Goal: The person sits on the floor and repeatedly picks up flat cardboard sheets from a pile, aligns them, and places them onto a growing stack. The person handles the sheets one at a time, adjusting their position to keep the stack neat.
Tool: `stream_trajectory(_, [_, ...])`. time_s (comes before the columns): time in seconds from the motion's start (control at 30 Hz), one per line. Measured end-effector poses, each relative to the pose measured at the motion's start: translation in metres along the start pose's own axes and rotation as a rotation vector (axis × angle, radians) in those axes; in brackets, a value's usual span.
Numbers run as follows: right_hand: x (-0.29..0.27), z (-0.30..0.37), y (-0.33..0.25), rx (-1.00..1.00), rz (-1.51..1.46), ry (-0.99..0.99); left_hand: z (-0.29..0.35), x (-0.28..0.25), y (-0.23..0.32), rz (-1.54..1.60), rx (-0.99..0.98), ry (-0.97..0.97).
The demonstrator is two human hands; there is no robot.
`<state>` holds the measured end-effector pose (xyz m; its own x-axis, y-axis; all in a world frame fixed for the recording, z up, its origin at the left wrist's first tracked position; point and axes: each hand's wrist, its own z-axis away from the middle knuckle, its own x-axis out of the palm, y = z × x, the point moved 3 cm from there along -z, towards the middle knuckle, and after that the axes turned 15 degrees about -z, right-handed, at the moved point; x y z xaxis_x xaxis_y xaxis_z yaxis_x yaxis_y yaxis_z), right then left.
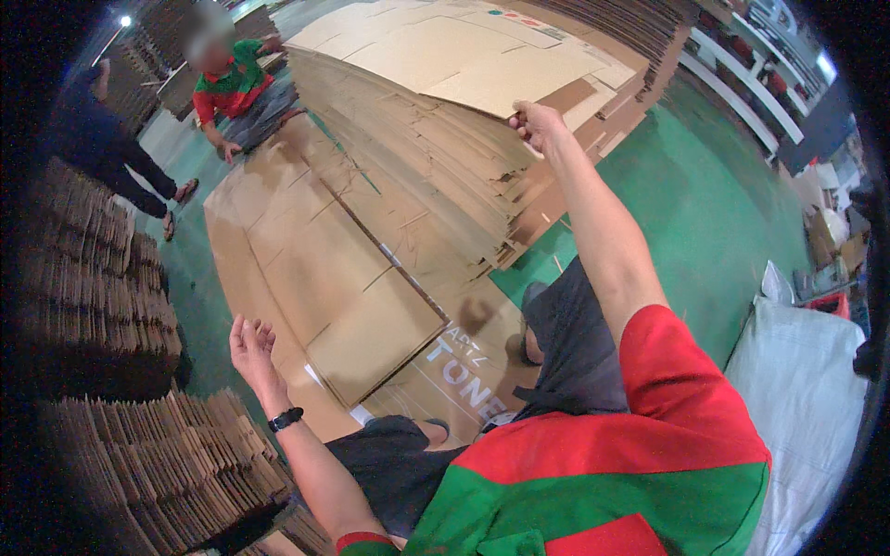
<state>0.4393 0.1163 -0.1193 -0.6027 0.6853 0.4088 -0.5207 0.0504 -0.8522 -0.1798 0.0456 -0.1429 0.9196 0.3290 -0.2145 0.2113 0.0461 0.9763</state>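
Nearest the camera, the wearer's red-and-green short-sleeved shirt (593, 473) is filling the near right of the view. Ahead of it, a broad, pale tan, flat cardboard sheet (464, 79) is lying on top of a tall stack of flat brown cardboard (417, 139), far and slightly right of centre. The right hand (540, 128) is reaching out over the stack's near side; its fingers are grasping the sheet's near edge, thumb and fingertips closing on it.

The left hand (255, 352) is hanging at the left edge of the low pile, fingers loosely curled, released, holding nothing visible. A black wristband (285, 419) is circling that wrist.

Between the hands, a low pile of tan cardboard panels (348, 269) is stretching from near to far. At its near right, a brown cardboard panel with white print (454, 375) is lying flat.

At the far end, a co-worker in a green-and-red shirt (232, 79) is leaning in, one hand just beside the low pile. Farther left, a person in dark clothing (102, 139) is standing. Brown cardboard bundles (102, 278) are lining the left. To the right, green floor (714, 176) is showing, and a bulky white sack (797, 398) is resting near.
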Motion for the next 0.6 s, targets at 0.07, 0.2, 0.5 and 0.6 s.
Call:
stream_trajectory(0.07, [0.011,0.017,0.017,0.025,-0.01,-0.09,-0.002,0.001,-0.001,0.013,0.012,0.004])
stream_trajectory(0.2, [0.032,0.069,0.078,0.103,-0.078,-0.262,-0.004,0.001,-0.002,0.024,0.001,0.014])
stream_trajectory(0.5, [0.062,0.097,0.124,0.008,-0.45,-0.09,-0.003,-0.019,0.001,0.059,0.028,0.045])
stream_trajectory(0.6, [0.069,0.106,0.133,0.071,-0.251,-0.31,-0.005,-0.027,0.002,0.046,0.024,0.07])
